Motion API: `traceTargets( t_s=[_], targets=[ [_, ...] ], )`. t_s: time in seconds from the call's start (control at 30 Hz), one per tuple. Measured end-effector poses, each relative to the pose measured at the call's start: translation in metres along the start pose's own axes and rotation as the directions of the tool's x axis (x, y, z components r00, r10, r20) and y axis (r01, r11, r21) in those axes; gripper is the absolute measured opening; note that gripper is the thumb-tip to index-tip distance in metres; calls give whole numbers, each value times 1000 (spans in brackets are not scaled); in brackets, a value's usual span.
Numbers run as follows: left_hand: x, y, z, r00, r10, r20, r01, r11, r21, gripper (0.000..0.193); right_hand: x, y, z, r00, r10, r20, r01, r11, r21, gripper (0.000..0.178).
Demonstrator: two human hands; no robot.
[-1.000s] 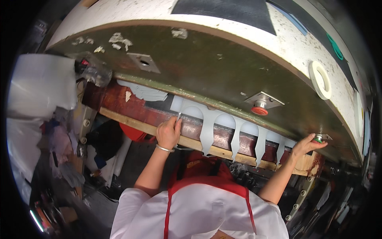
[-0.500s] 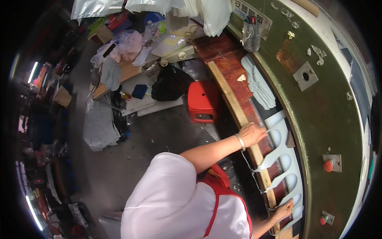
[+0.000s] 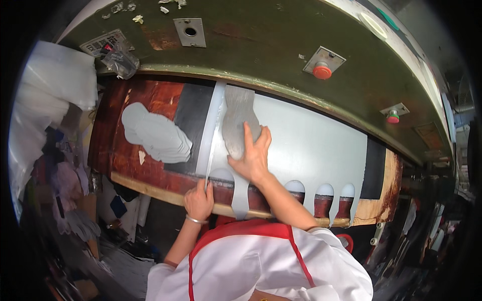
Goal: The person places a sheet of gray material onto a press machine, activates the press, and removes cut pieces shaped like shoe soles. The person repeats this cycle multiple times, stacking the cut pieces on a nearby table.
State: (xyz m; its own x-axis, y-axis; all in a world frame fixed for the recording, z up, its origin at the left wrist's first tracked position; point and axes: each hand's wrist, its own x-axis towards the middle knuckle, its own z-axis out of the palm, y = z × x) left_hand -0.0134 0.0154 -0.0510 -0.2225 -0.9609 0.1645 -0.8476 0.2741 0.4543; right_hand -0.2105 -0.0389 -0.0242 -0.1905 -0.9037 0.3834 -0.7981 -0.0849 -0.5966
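A large pale grey sheet (image 3: 311, 135) lies across the worktable, its near edge cut into rounded notches with narrow tongues between them. My left hand (image 3: 199, 203) is closed at the sheet's near left corner, pinching a thin strip of its edge between thumb and finger. My right hand (image 3: 255, 158) rests over the sheet, thumb and fingers around the near end of a darker grey, sole-shaped block (image 3: 239, 113). The block lies flat near the sheet's left edge. Left of it sits a fanned stack of grey sole-shaped pieces (image 3: 156, 133).
A green machine beam (image 3: 251, 45) spans the far side, with a red button (image 3: 322, 70) and a smaller red-and-green one (image 3: 393, 117). A clear cup of pens (image 3: 120, 61) hangs on it. White plastic bags (image 3: 57, 80) hang at left. A wooden rail (image 3: 150, 187) edges the table.
My view has swung round to face the table squarely. My right hand has moved from the notched edge onto the sole-shaped block. My left hand still pinches the sheet's edge.
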Motion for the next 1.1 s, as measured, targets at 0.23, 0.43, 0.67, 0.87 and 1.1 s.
traceTargets(
  t_s=[0.23,0.43,0.67,0.87,1.1],
  targets=[
    [-42,-17,9,992,79,-93,-79,997,8,12,-25,8,-64,967,173,188,-245,835,492,89],
    [-38,-17,9,991,117,-70,-119,993,-28,11,-57,31,-88,991,135,-1,-135,986,100,90],
    [-9,-5,1,994,101,-46,-103,994,-45,12,-45,72,-69,993,117,-33,-115,991,67,98],
    [48,14,-1,998,36,-56,-38,998,-43,16,49,142,-195,708,376,-598,-298,926,229,75],
    [149,31,24,994,-41,-105,32,996,-83,21,120,200,-259,563,162,-810,-426,897,-117,87]
  ],
)
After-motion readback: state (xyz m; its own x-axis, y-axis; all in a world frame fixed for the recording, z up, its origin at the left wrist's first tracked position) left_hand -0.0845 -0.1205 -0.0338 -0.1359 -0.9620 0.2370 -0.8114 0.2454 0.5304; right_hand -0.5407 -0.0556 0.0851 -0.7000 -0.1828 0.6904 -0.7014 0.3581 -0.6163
